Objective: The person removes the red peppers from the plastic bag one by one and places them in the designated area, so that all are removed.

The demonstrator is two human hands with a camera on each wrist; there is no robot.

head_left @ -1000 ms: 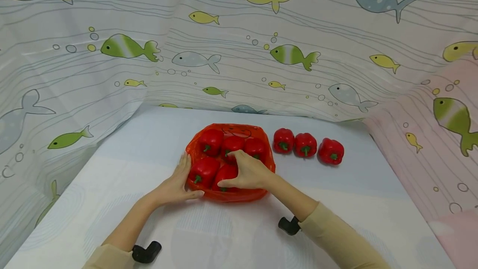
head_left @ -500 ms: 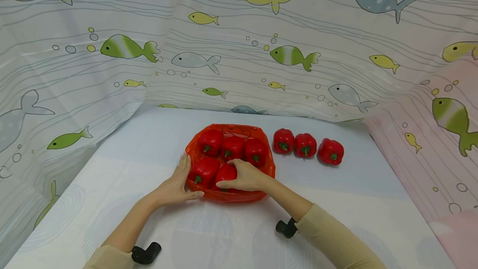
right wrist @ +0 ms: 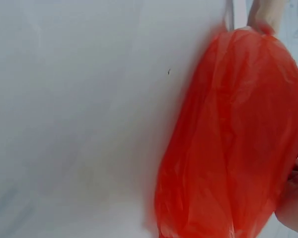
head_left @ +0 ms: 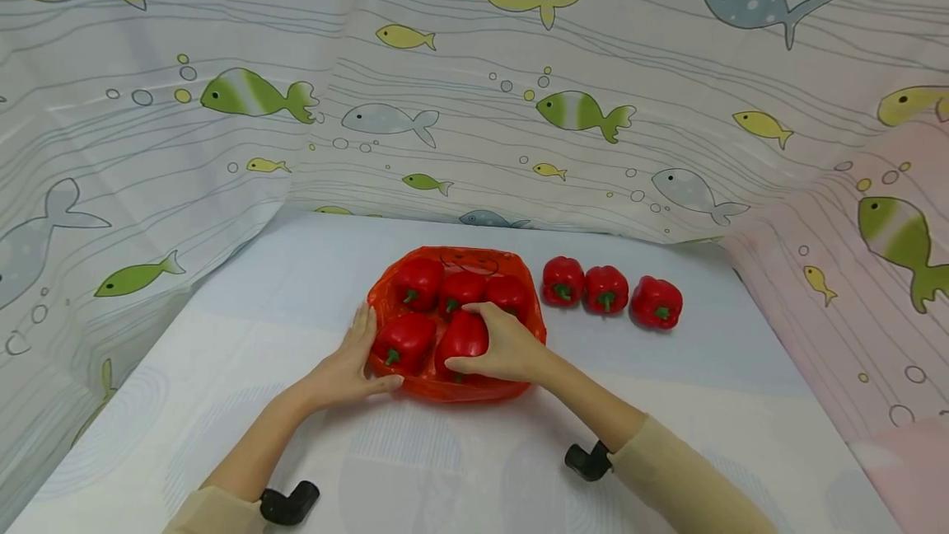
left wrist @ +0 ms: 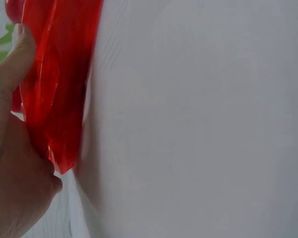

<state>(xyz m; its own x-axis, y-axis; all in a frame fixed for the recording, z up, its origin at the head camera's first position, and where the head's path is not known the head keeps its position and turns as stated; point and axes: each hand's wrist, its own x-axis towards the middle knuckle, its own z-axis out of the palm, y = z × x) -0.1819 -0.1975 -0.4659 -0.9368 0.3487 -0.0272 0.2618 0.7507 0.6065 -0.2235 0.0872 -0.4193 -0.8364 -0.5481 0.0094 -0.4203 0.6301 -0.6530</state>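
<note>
A red plastic bag (head_left: 474,390), spread like a bowl, holds several red bell peppers. Inside it, at the front, my right hand (head_left: 504,348) grips one bell pepper (head_left: 463,343) between fingers and thumb. The thumb lies on its near side, the fingers on its far side. Against the bag's left side rests my left hand (head_left: 341,369), its fingers straight and its thumb along the front edge. In the left wrist view the hand (left wrist: 20,168) touches the bag's outer wall (left wrist: 59,84). The right wrist view shows mostly the bag (right wrist: 228,144), which hides the held pepper.
Three more red bell peppers stand right of the bag: a left one (head_left: 563,282), a middle one (head_left: 606,290) and a right one (head_left: 656,303). White table (head_left: 415,468) surrounds them. A fish-print curtain (head_left: 445,89) hangs behind and at both sides.
The right hand first came down onto the front pepper, and that pepper has since shifted a little to the right in its grip. The left hand has stayed nearly still.
</note>
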